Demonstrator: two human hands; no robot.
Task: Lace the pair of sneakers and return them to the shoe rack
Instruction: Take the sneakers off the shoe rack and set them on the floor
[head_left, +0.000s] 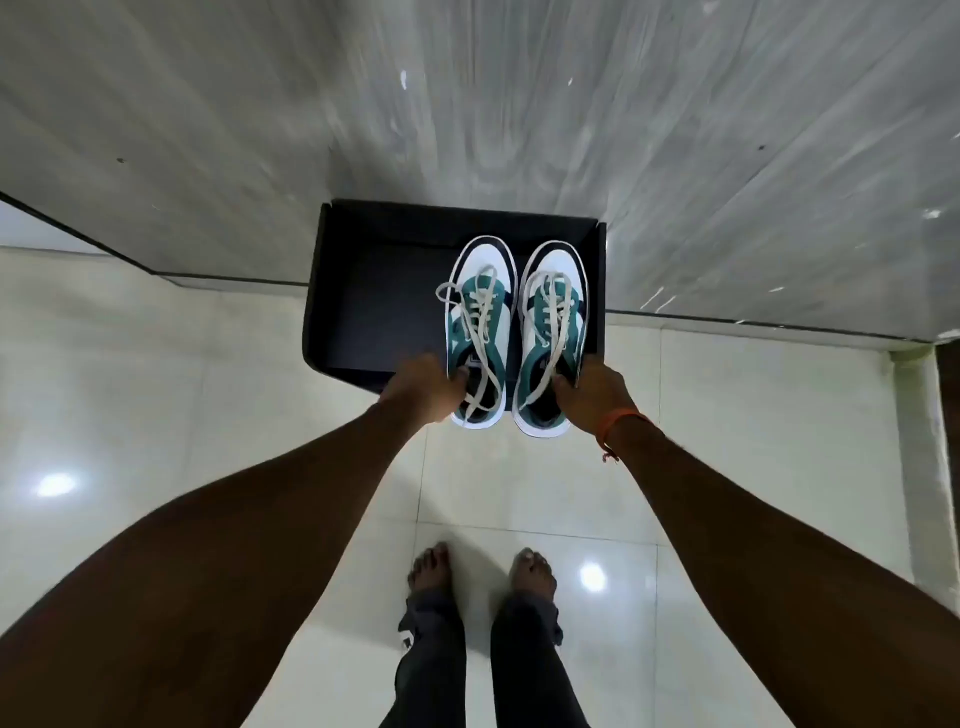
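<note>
1. We are holding the pair of sneakers over the right half of the black box (379, 291), which we are taking to be the shoe rack. The box is standing against the marble wall (467, 104).
2. The left hand (423, 387) is gripping the left sneaker (483, 265) at its collar, fingers curled over the edge, just outside the box's near rim.
3. The right hand (597, 395) is gripping the right sneaker (553, 270) the same way, close to the box's right wall.
4. Both toes are pointing toward the box's back wall, while the heels are projecting past its near rim. The sneakers are lying side by side, almost touching. We cannot tell whether the soles are resting on the box's floor.
5. The laces (480, 317) are running through the eyelets, so lacing is looking finished. Their ends are trailing loose, one loop hanging toward the box's left half.
6. To do this step well, we are advising the following:
   - Keep both soles level.
   - Slide the heels fully inside the near rim.
   - Tuck the loose ends in so none is caught under a sole.
   - Open the fingers only once the weight is settling.
7. As for contents, the only things we are making out within the box's walls are these two sneakers.
</note>
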